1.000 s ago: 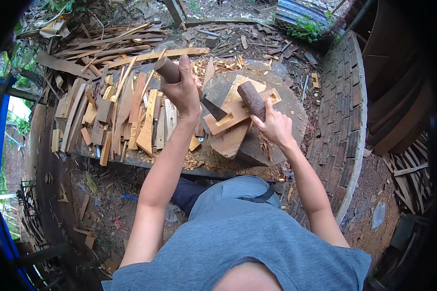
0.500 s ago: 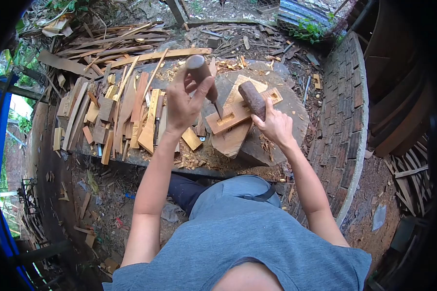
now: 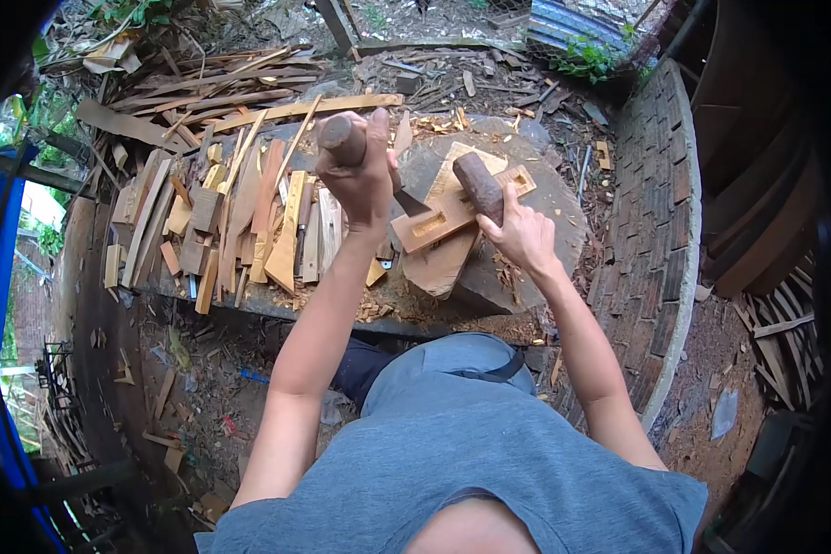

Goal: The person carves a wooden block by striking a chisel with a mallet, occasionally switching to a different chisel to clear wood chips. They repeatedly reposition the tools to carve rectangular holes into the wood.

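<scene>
My left hand (image 3: 365,189) is closed round the wooden handle of a chisel (image 3: 343,141). The chisel leans, its flat blade pointing down to the right, near a mortise in a light wooden piece (image 3: 415,238). This piece lies crosswise on a wider board (image 3: 441,268), with a second slot by its right end. My right hand (image 3: 523,242) holds a dark wooden mallet (image 3: 478,187) that rests across the piece; its index finger stretches along the piece's edge. Both lie on a round stump (image 3: 554,222).
Many wood offcuts (image 3: 235,208) lie at the left of the worktop, with wood chips about. Behind them is a pile of long scraps (image 3: 222,92). A low brick wall (image 3: 646,222) curves along the right side. A metal rod (image 3: 584,169) lies beside the stump.
The chisel has tilted and its blade has turned, showing its broad face and lifting back from the slot. My left hand has rotated with it. My right hand and the mallet have stayed put.
</scene>
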Action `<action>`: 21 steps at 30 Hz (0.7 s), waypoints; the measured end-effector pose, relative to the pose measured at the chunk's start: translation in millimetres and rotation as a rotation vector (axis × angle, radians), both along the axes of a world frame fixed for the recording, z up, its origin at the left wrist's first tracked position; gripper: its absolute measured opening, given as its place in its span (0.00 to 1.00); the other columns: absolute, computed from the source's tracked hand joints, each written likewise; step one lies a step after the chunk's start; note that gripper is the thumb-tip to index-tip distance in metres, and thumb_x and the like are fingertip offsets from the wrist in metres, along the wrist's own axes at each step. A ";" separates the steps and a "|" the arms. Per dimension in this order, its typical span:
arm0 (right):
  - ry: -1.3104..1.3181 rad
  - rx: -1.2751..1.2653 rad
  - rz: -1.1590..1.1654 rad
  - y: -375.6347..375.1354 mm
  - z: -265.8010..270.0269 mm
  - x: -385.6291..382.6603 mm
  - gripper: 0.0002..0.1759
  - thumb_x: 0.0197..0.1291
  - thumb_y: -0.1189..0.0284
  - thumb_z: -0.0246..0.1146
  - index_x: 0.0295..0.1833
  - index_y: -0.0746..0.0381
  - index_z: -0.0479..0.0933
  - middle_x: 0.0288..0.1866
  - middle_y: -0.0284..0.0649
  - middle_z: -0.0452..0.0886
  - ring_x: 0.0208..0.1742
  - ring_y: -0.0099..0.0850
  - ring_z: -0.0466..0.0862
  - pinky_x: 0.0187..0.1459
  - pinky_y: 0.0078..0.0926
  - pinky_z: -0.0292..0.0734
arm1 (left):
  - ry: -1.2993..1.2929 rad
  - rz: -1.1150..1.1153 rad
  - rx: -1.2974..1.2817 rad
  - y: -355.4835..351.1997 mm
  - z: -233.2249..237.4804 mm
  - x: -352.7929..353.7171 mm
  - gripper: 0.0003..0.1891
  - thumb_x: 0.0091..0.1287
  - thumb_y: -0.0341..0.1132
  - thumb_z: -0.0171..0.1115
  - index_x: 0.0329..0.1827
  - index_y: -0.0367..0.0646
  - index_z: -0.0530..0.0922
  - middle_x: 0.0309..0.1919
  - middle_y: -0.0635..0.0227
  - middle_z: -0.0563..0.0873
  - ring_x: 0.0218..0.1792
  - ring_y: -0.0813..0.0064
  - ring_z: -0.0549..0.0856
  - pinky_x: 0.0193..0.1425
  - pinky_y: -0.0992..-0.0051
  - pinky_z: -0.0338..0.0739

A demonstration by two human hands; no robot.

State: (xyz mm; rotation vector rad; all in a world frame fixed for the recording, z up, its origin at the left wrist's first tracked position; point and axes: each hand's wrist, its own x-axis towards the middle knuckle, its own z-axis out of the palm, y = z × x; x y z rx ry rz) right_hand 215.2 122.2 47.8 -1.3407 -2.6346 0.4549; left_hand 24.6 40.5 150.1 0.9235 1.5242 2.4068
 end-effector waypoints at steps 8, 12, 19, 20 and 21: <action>0.000 -0.001 0.009 1.4 0.3 1.5 0.45 0.55 0.47 0.63 0.69 0.68 0.63 0.30 0.54 0.85 0.34 0.51 0.87 0.36 0.48 0.79 | -0.016 0.049 -0.094 6.5 -12.5 11.1 0.10 0.69 0.34 0.66 0.31 0.40 0.78 0.25 0.64 0.84 0.17 0.84 0.78 0.20 0.82 0.71; -0.010 -0.017 0.003 0.5 3.2 1.6 0.45 0.55 0.47 0.63 0.70 0.68 0.63 0.30 0.54 0.85 0.33 0.51 0.87 0.35 0.47 0.79 | -0.021 0.020 -0.112 8.3 -11.9 14.6 0.11 0.69 0.34 0.66 0.29 0.42 0.76 0.24 0.64 0.85 0.16 0.85 0.77 0.20 0.83 0.70; -0.019 -0.003 0.003 0.2 3.4 -0.2 0.45 0.56 0.47 0.62 0.69 0.69 0.64 0.30 0.53 0.85 0.33 0.50 0.87 0.34 0.47 0.79 | -0.006 -0.020 -0.145 11.3 -12.9 13.0 0.13 0.69 0.35 0.67 0.27 0.43 0.76 0.20 0.66 0.83 0.14 0.85 0.75 0.19 0.83 0.68; -0.020 -0.004 0.002 0.4 3.6 -0.3 0.45 0.56 0.47 0.62 0.69 0.69 0.64 0.30 0.53 0.85 0.33 0.50 0.87 0.34 0.47 0.79 | -0.056 -0.011 -0.128 11.8 -10.4 10.8 0.13 0.69 0.35 0.67 0.26 0.43 0.75 0.19 0.68 0.82 0.14 0.85 0.75 0.19 0.83 0.68; -0.022 -0.007 0.002 0.3 4.3 -0.2 0.45 0.56 0.47 0.62 0.69 0.69 0.65 0.30 0.53 0.85 0.33 0.50 0.87 0.34 0.47 0.79 | -0.107 -0.001 -0.113 12.4 -9.7 8.9 0.14 0.69 0.35 0.67 0.26 0.42 0.75 0.18 0.69 0.81 0.14 0.85 0.75 0.18 0.82 0.68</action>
